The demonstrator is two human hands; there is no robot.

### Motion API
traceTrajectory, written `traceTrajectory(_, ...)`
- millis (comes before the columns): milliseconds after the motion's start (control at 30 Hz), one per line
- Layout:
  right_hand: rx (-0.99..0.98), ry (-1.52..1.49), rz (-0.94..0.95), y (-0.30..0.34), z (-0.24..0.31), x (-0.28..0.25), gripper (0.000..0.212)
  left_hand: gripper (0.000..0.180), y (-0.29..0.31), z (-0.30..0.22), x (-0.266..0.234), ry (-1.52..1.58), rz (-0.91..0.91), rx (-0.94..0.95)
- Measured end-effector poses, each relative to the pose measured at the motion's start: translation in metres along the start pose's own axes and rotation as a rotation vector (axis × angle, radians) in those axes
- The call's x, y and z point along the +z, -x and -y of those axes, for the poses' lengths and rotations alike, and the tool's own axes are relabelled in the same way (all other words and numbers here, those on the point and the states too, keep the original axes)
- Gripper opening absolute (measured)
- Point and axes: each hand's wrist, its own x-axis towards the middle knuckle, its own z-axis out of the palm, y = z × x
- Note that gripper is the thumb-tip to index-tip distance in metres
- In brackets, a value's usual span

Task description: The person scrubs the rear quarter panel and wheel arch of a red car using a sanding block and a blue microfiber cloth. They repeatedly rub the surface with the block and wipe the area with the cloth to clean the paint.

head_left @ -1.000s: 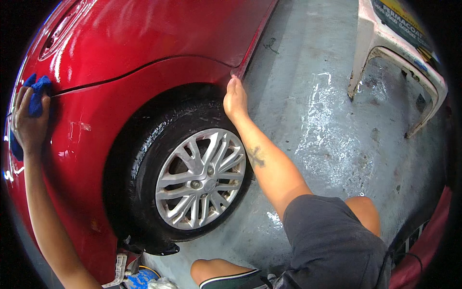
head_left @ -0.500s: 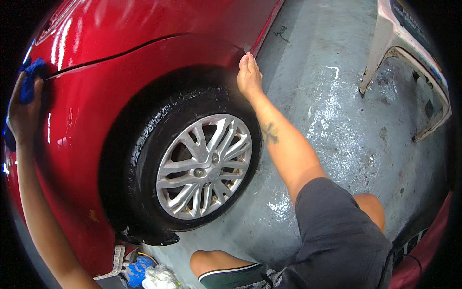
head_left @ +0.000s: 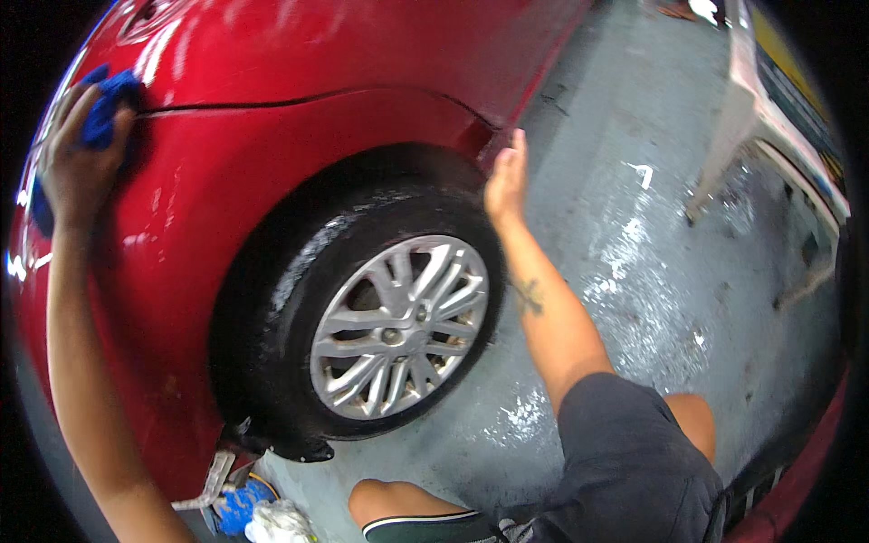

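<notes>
My left hand [head_left: 83, 167] is closed around a bunched blue cloth [head_left: 113, 101], which lies against the red car body [head_left: 199, 172] at the left end of a dark panel seam. Behind the wheel arch, my right hand [head_left: 507, 185] is at the lower edge of the car body, fingers stretched out and seen edge-on. Nothing shows in it; whether its palm touches the panel is hard to tell. Between my arms is the black tyre [head_left: 272, 317] with a silver spoked wheel rim [head_left: 398, 321]. A wet sheen marks the tyre's upper sidewall.
A worn whitish plastic stool [head_left: 759, 113] stands at the right on the wet grey floor [head_left: 625, 308]. A dark flap [head_left: 294, 448] hangs low by the tyre. At lower left lie a blue object [head_left: 237, 507] and a crumpled white bundle [head_left: 276, 522]. Another red vehicle [head_left: 819, 462] edges in at lower right.
The view has turned, shifting the car and both hands in the picture. The blue cloth remains by the seam. The panel corner behind the wheel arch now shows beside my right fingertips, where the hand covered it.
</notes>
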Motion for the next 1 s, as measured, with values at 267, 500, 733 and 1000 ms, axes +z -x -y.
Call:
traceTrajectory(267, -0.321, 0.092, 0.061, 0.026, 0.145, 0.061, 0.059, 0.046, -0.025, -0.026, -0.025, 0.036, 0.004, -0.021)
traceTrajectory(500, -0.534, 0.239, 0.225, 0.043, 0.184, 0.058, 0.069, 0.047, -0.011, -0.017, -0.022, 0.006, 0.076, -0.027)
traceTrajectory(733, -0.459, 0.176, 0.208, 0.032, 0.205, 0.061, 0.07, 0.048, -0.028, -0.034, -0.024, 0.001, -0.005, -0.032)
traceTrajectory(1000, -0.104, 0.216, 0.226, 0.033, 0.14, 0.048, 0.067, 0.041, -0.015, -0.023, -0.027, -0.081, -0.012, 0.037)
